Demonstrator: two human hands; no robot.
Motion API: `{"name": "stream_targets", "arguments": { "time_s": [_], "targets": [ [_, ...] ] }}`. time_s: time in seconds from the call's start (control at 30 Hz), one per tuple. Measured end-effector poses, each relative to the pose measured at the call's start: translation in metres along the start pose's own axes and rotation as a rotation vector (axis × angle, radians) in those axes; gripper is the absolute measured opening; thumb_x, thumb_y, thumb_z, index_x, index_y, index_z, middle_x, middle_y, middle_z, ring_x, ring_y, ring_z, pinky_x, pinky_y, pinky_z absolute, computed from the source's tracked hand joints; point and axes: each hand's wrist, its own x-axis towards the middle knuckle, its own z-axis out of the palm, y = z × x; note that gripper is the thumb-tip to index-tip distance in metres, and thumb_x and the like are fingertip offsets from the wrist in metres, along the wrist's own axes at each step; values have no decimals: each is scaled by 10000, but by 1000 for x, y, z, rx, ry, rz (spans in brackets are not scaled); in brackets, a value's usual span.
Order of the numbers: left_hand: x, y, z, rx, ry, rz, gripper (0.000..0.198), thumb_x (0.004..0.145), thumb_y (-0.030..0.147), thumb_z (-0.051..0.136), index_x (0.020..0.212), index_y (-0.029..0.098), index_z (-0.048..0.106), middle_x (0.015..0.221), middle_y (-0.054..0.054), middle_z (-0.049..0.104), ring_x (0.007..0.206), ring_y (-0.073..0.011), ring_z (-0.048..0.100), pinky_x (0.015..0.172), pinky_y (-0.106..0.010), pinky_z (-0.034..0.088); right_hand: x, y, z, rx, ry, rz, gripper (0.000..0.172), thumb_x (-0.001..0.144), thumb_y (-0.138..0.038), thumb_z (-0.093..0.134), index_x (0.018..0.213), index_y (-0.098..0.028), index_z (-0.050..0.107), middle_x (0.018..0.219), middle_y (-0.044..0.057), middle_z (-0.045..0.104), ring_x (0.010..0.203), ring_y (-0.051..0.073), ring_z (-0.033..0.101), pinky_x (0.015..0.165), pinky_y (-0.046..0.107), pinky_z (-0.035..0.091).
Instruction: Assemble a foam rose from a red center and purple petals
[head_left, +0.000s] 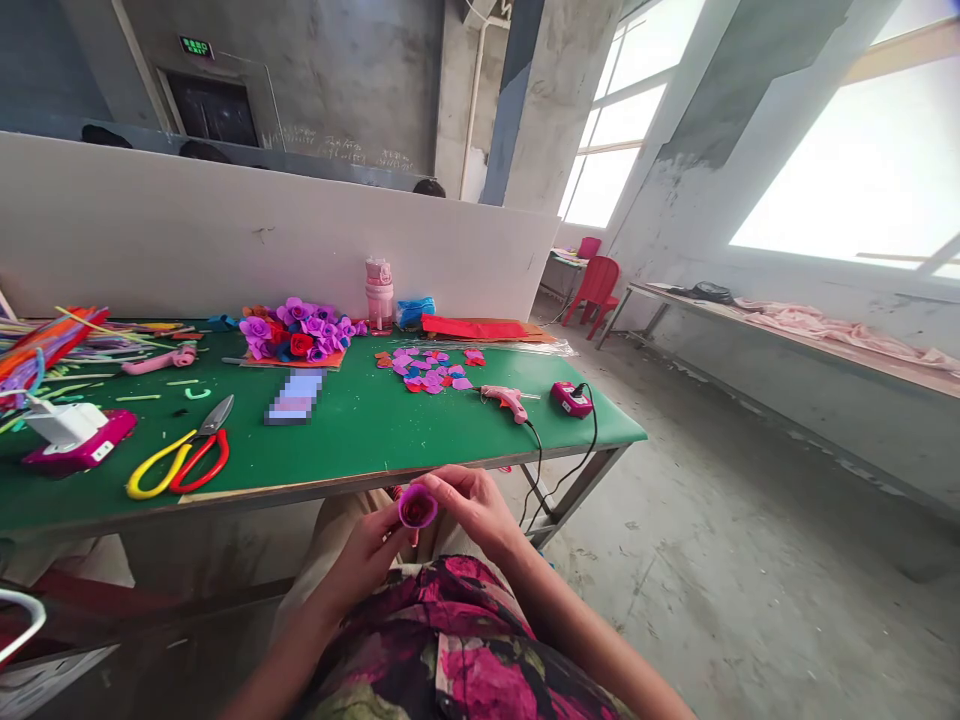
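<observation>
Above my lap, just off the table's front edge, I hold a small purple artificial flower (418,507) with a dark red centre. My left hand (373,548) pinches it from the left side. The fingers of my right hand (474,508) close on its upper right rim. Its underside is hidden by my fingers. On the green table (360,430) beyond lie loose purple, red and blue petals (431,370). A pink glue gun (504,400) rests to their right, its cord hanging over the edge.
A pile of finished flowers (300,330) lies at the back, beside a pink bottle (379,295). Yellow-and-red-handled scissors (187,455) and a power adapter (71,430) are at left, a magenta socket block (571,399) at right. A white partition (285,235) stands behind.
</observation>
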Motion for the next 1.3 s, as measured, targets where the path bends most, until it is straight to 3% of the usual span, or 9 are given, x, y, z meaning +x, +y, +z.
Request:
{"name": "stream_targets", "arguments": {
  "time_s": [0.17, 0.33, 0.47, 0.57, 0.7, 0.9, 1.07, 1.3],
  "targets": [
    [0, 4, -5, 21, -76, 24, 301, 931, 358, 430, 735, 196, 592, 690, -20, 618, 624, -160, 554, 585, -267, 424, 1, -3, -3, -88, 12, -12, 377, 809, -498, 610, 834, -155, 763, 766, 63, 730, 698, 172, 634, 630, 262, 466],
    [0, 3, -5, 2, -135, -16, 288, 925, 382, 450, 808, 187, 627, 683, -8, 596, 601, -146, 508, 563, -257, 400, 2, 1, -2, -196, 16, -67, 268, 789, -373, 608, 745, -154, 756, 739, 70, 713, 681, 164, 622, 609, 256, 457],
    [-1, -3, -1, -20, -45, -87, 284, 837, 425, 605, 987, 187, 647, 699, 13, 612, 592, -131, 510, 557, -239, 397, 3, 6, 2, -123, 97, -9, 296, 777, -385, 598, 666, -142, 725, 623, 48, 665, 574, 135, 554, 529, 235, 400],
    [-1, -3, 2, -107, 51, -151, 358, 831, 446, 617, 1089, 197, 615, 733, 7, 657, 628, -143, 576, 597, -243, 436, 3, 6, 4, -43, 159, 38, 348, 784, -431, 587, 664, -133, 724, 549, 26, 615, 505, 109, 489, 485, 222, 353],
    [-2, -3, 3, -126, 120, -161, 299, 882, 442, 553, 1050, 205, 624, 758, -5, 694, 675, -156, 623, 643, -251, 462, 2, 1, 6, -3, 170, 49, 374, 790, -459, 587, 664, -136, 727, 525, 15, 582, 503, 104, 468, 484, 215, 347],
    [-3, -3, 1, 92, 239, -91, 309, 891, 457, 531, 1022, 208, 660, 790, -3, 694, 663, -146, 597, 614, -240, 453, 4, 3, 5, 35, 143, 67, 362, 779, -465, 606, 673, -146, 742, 539, 12, 582, 511, 102, 450, 486, 214, 347],
    [-3, -2, 1, 143, 268, -54, 301, 898, 447, 521, 1027, 216, 665, 850, -11, 716, 685, -147, 617, 632, -242, 474, 5, 5, 6, 110, 161, 103, 372, 757, -487, 632, 675, -144, 751, 548, 16, 598, 517, 98, 455, 506, 214, 375],
    [-3, -7, 3, 59, 242, -142, 331, 908, 461, 499, 1069, 211, 643, 790, -13, 714, 653, -156, 633, 594, -245, 477, 5, 11, 4, 326, 95, 208, 387, 683, -522, 709, 661, -136, 718, 548, 6, 580, 509, 94, 486, 526, 221, 423]
  ]
}}
